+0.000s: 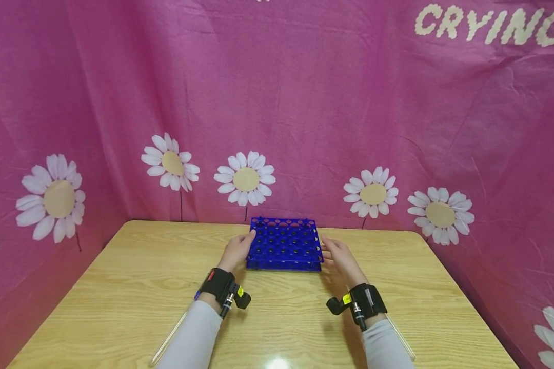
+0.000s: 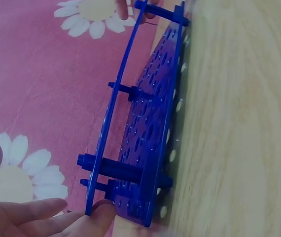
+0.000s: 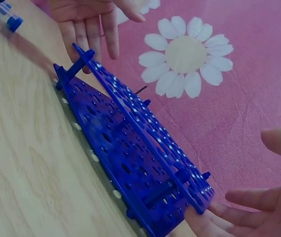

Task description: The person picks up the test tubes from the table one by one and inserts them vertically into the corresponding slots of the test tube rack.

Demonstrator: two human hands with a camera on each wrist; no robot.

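Observation:
A blue two-tier rack with rows of round holes stands on the table near its back edge. My left hand is at the rack's left end, its fingers loosely extended. In the left wrist view, fingertips of that hand meet the rack's near end, with the thumb apart from it. At the opposite end is my right hand, fingers relaxed. The right wrist view shows that hand's fingertips at the edge of the rack's upper plate. No tubes stand in the rack's holes.
A clear glass tube lies on the wooden table beside the left forearm, partly covered by it. Another clear tube lies along the right forearm. A pink curtain with printed daisies hangs behind the table and at both sides.

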